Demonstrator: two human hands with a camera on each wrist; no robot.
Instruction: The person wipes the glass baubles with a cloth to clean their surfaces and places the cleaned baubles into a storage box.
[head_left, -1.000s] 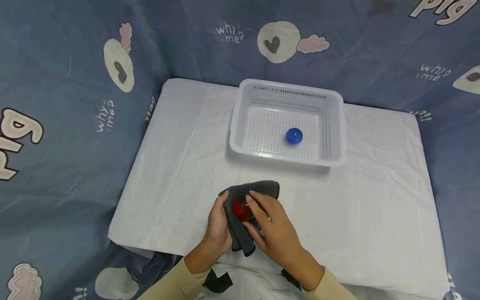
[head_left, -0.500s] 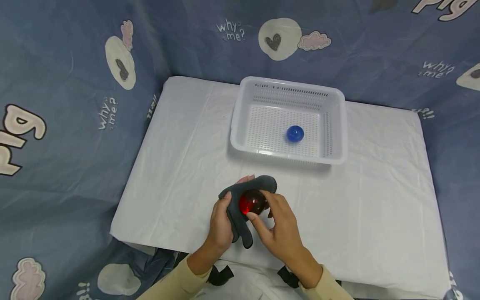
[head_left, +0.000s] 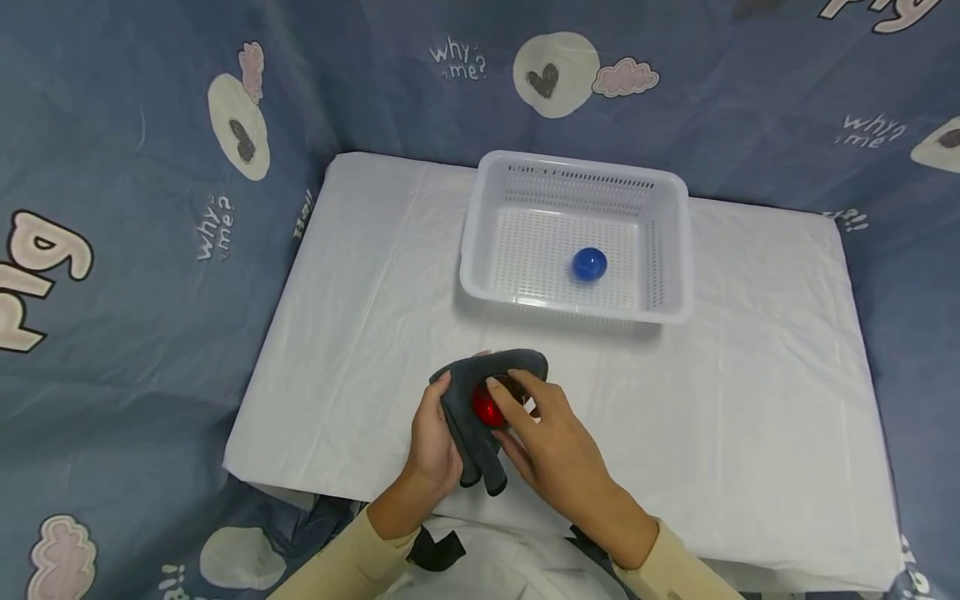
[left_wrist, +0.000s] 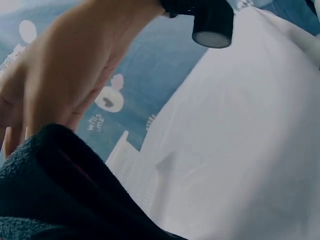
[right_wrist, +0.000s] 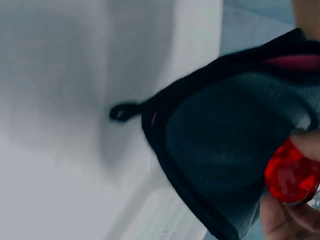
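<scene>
In the head view my left hand point(head_left: 435, 442) grips a folded dark grey cloth point(head_left: 468, 417), its thumb along the cloth's left edge. Against the cloth sits a shiny, see-through red ball point(head_left: 487, 406). My right hand point(head_left: 558, 446) pinches this ball, its fingers over the top and right side, its thumb below. The right wrist view shows the red ball point(right_wrist: 290, 172) between fingertips, with the cloth point(right_wrist: 215, 130) spread behind it; the cloth has a dark border and a small hanging loop. Dark cloth point(left_wrist: 75, 190) fills the lower left of the left wrist view.
A white perforated plastic basket point(head_left: 573, 313) stands at the back of the white-covered table point(head_left: 337, 333). Inside it lies a blue ball point(head_left: 589, 264). Patterned blue fabric point(head_left: 405, 108) hangs behind and at both sides of the table.
My right fingers shift on the red ball, from its right side half a second ago to across its top now. Ball, cloth and left hand have moved slightly left since then.
</scene>
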